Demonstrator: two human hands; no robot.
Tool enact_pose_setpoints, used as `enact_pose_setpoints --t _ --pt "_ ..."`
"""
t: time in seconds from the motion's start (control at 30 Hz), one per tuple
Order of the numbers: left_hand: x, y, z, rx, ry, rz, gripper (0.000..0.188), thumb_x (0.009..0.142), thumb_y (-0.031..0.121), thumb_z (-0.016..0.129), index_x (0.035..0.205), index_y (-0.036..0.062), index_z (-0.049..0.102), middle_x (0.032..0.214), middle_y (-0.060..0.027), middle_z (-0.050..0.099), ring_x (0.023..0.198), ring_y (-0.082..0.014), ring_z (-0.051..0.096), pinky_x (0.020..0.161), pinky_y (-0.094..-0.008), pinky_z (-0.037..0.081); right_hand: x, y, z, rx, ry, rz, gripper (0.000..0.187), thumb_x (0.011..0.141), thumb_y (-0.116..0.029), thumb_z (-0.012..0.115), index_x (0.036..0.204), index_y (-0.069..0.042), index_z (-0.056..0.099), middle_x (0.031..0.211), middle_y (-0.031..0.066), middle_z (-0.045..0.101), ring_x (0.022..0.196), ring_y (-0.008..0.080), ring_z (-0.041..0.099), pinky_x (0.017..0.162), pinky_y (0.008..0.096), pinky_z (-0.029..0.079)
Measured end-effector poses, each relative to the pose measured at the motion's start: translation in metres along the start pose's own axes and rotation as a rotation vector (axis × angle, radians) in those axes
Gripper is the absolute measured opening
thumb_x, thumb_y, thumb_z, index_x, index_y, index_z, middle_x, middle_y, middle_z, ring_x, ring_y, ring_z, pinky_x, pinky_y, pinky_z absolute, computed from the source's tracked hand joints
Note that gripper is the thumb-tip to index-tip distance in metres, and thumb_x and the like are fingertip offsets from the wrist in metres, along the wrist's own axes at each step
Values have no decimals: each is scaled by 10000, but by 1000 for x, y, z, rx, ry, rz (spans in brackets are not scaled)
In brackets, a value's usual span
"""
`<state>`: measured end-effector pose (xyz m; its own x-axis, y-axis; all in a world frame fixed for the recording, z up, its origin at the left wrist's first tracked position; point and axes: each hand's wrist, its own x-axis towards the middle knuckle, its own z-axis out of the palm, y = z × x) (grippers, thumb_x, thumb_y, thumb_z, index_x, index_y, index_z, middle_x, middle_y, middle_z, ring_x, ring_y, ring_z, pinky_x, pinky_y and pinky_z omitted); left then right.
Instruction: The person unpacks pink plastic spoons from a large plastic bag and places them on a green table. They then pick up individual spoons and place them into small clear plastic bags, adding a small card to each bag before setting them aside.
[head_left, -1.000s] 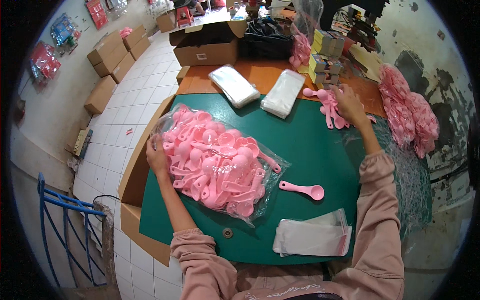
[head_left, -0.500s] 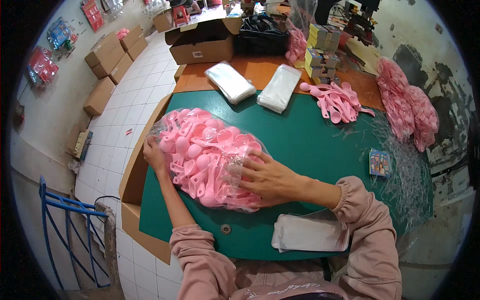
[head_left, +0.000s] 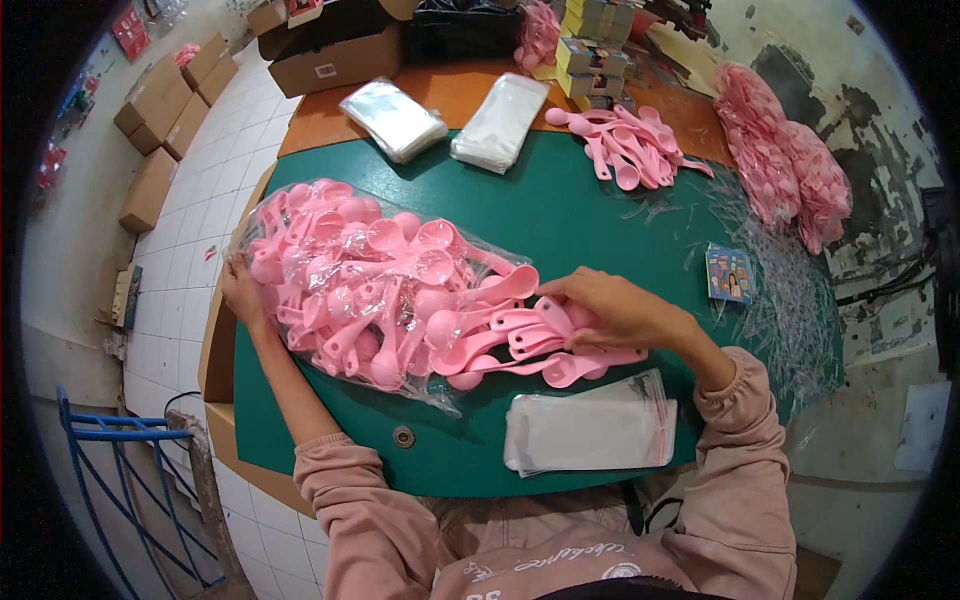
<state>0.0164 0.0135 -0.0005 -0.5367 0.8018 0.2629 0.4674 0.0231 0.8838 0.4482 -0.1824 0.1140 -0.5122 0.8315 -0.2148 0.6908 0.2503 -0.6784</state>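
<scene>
A clear plastic bag (head_left: 345,285) full of pink measuring spoons lies on the green table mat, its mouth toward the right. At its far left end, my left hand (head_left: 243,290) is closed on the plastic, some fingers hidden behind it. Several loose pink spoons (head_left: 528,330) spill out of the mouth onto the mat. My right hand (head_left: 625,312) is closed around some of these spoons, thumb and fingers on either side of them. Just below that hand rests a stack of clear plastic sleeves (head_left: 590,425).
Two more sleeve stacks (head_left: 393,120) (head_left: 500,122) lie at the back, beside a pile of pink spoons (head_left: 635,145). To the right are a small printed card stack (head_left: 729,273), plastic strips (head_left: 785,310) and bagged pink spoons (head_left: 780,150). A metal washer (head_left: 403,436) sits near the front edge.
Spoons have come out of the bag's right end onto the mat. My right hand has moved from atop the bag to those spoons, and the bag looks flatter. The view has shifted.
</scene>
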Motion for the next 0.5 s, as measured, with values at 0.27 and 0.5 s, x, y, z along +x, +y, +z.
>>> enact_pose_setpoints --t 0.27,0.5 --pt "3 -9 -2 -93 -13 49 351 863 327 442 873 10 591 822 -111 604 759 -192 543 705 -313 410 -4 1 -10 214 115 -13 602 646 -101 646 1177 -39 369 833 171 588 783 330 576 701 343 445" --pt "-3 1 3 -145 -39 36 333 878 289 428 894 -12 570 833 -98 591 750 -169 540 686 -290 426 -5 7 3 -48 -33 -193 778 624 -104 610 1294 -87 215 890 150 508 824 305 490 769 384 333"
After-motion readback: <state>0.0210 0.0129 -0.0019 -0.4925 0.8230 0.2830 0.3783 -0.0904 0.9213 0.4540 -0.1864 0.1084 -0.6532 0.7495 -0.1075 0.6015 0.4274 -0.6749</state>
